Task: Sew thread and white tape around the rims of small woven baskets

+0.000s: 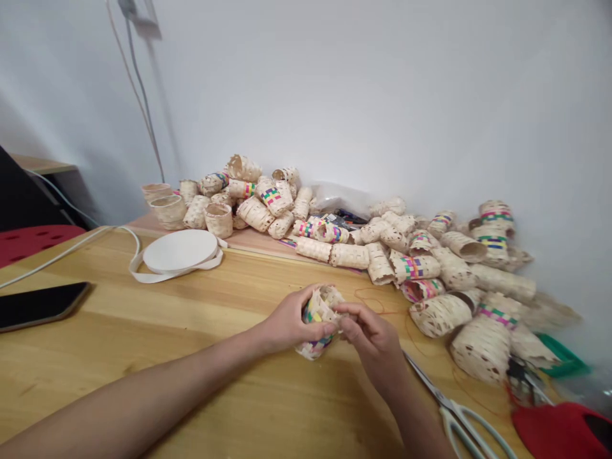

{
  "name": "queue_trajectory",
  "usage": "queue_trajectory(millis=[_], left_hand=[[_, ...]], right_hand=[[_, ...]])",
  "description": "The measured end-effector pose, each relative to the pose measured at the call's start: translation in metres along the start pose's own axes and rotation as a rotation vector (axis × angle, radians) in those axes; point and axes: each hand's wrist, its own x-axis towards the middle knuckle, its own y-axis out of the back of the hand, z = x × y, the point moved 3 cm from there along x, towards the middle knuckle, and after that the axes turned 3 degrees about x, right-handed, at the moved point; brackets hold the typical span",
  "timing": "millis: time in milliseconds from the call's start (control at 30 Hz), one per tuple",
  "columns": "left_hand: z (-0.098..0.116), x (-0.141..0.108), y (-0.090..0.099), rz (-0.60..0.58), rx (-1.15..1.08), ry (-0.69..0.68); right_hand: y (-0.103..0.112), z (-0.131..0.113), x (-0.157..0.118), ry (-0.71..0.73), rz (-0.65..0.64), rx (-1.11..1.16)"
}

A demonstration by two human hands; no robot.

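A small woven basket (319, 344) of pale strips, with bands of yellow, green, blue and pink, is held tilted above the table, its opening facing up. My left hand (296, 322) wraps round its left side, thumb across the front. At the right of the rim, the thumb and forefinger of my right hand (370, 335) are pinched together on the strip ends; exactly what lies between the fingertips is partly hidden. White-handled scissors (447, 401) lie on the wooden table (229, 395) beside my right forearm.
Many woven tubes and baskets (349, 255) are heaped along the wall. A roll of white tape (180, 250) and a phone (43, 306) lie left, near a white cable (62, 255). Thin orange thread (406, 322) trails on the right, near a red object (559, 427) and green tray (567, 357).
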Motion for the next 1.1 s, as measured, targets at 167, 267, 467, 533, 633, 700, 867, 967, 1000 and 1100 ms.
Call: queue_trajectory(millis=[167, 267, 467, 533, 633, 700, 867, 967, 1000, 1100], left_hand=[[0.006, -0.001, 0.000, -0.009, 0.030, -0.034], [0.008, -0.001, 0.001, -0.012, 0.012, -0.033], [0.002, 0.000, 0.000, -0.055, -0.202, 0.025], [0.000, 0.000, -0.001, -0.073, -0.255, 0.045], [-0.001, -0.001, -0.003, -0.091, -0.262, 0.043], [0.000, -0.001, -0.003, -0.097, -0.236, 0.019], [0.004, 0.000, 0.000, -0.046, -0.022, -0.009], [0.008, -0.001, 0.001, -0.006, 0.072, -0.003], [0.010, -0.002, 0.002, 0.007, 0.095, -0.008], [0.015, -0.003, 0.002, 0.048, 0.158, -0.051]], right_hand=[[0.000, -0.006, 0.000, 0.102, 0.025, -0.029], [0.001, -0.006, -0.001, 0.098, 0.046, -0.024], [0.007, -0.002, -0.002, 0.089, 0.058, 0.013], [0.009, -0.002, -0.002, 0.079, 0.068, -0.023], [0.008, -0.004, -0.001, 0.097, 0.042, -0.046], [0.007, -0.005, -0.001, 0.142, 0.008, -0.055], [0.005, -0.010, -0.003, 0.222, -0.006, -0.088], [0.006, -0.012, -0.004, 0.179, 0.026, -0.128], [0.006, -0.012, -0.005, 0.167, 0.031, -0.143], [0.005, -0.013, -0.004, 0.185, 0.004, -0.194]])
